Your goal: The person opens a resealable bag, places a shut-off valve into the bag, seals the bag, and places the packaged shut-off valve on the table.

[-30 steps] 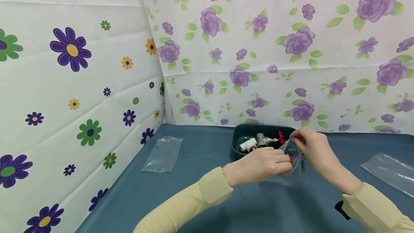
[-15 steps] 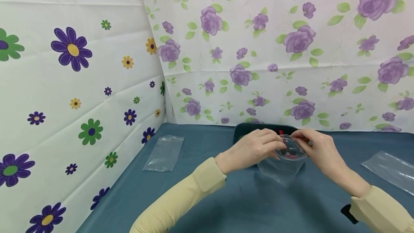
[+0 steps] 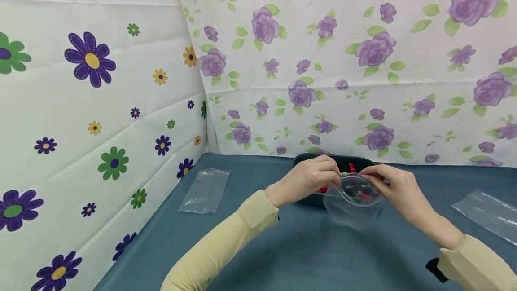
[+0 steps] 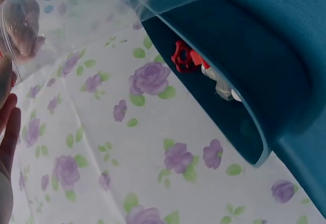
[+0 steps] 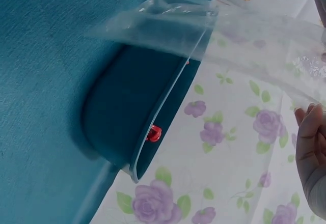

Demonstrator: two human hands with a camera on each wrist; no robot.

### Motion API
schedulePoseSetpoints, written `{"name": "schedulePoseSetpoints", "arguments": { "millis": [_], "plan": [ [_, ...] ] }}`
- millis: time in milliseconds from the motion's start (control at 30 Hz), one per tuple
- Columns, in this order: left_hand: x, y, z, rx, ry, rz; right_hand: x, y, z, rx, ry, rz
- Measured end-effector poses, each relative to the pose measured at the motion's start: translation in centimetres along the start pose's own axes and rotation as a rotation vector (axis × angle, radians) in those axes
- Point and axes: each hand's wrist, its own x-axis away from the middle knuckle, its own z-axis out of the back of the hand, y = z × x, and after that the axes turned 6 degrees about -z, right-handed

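Note:
A clear plastic zip bag (image 3: 351,214) hangs over the front of a dark blue bin, its mouth spread into a round opening facing up. My left hand (image 3: 308,178) pinches the left side of the bag's mouth. The right side of that mouth is pinched between the thumb and fingers of my right hand (image 3: 400,192). Through the clear plastic in the head view, red and grey parts show. Inside the bin (image 4: 265,51), the left wrist view shows a valve with a red handwheel (image 4: 183,57) and grey metal body. Both hands are largely cut off in the wrist views.
One flat clear bag (image 3: 205,191) lies on the blue tabletop (image 3: 250,169) at the left. Another clear bag (image 3: 488,214) lies at the far right. Behind the bin rises a wall covering (image 3: 250,102) with purple roses.
My left hand has moved left and up, and the bag's mouth has spread wider. My right hand keeps its pinch, shifted slightly right.

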Motion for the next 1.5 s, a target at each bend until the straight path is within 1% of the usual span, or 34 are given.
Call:
{"name": "schedulePoseSetpoints", "arguments": {
  "millis": [100,267,400,500,567,633,700,800,900,1067,1267,1400,1500],
  "plan": [
    [0.0,0.1,-0.3,0.039,-0.001,-0.014,-0.2,0.1,-0.3,0.006,-0.01,0.002],
    [0.0,0.1,-0.6,0.157,0.023,-0.016,-0.6,0.2,-0.8,-0.015,-0.042,-0.004],
    [0.3,0.2,-0.7,0.189,0.032,-0.001,-0.8,0.2,-1.0,-0.054,-0.086,-0.027],
    [0.6,0.2,-0.7,0.199,0.036,0.015,-0.9,0.1,-0.7,-0.073,-0.132,-0.072],
    [0.9,0.2,-0.6,0.22,0.043,0.023,-1.2,0.2,-0.4,-0.079,-0.163,-0.122],
    [1.2,0.1,-0.5,0.245,0.055,0.027,-1.7,0.5,-0.1,-0.085,-0.195,-0.188],
    [1.4,0.0,-0.4,0.259,0.062,0.026,-2.4,1.1,0.2,-0.093,-0.23,-0.263],
    [1.8,0.0,-0.2,0.253,0.073,0.022,-3.5,2.5,0.1,-0.108,-0.306,-0.378],
    [2.0,0.1,0.0,0.232,0.078,0.015,-4.4,4.2,-0.3,-0.118,-0.367,-0.462],
    [2.2,0.3,0.0,0.224,0.087,-0.002,-5.1,6.5,-1.6,-0.183,-0.455,-0.576],
    [2.4,0.6,0.0,0.221,0.091,-0.013,-5.9,7.9,-3.2,-0.254,-0.575,-0.776],
    [2.7,0.8,-0.1,0.193,0.082,-0.017,-6.0,8.4,-4.2,-0.273,-0.611,-0.864],
    [2.7,0.9,-0.1,0.189,0.075,-0.013,-6.1,8.9,-4.8,-0.277,-0.597,-0.911]
  ]
}}
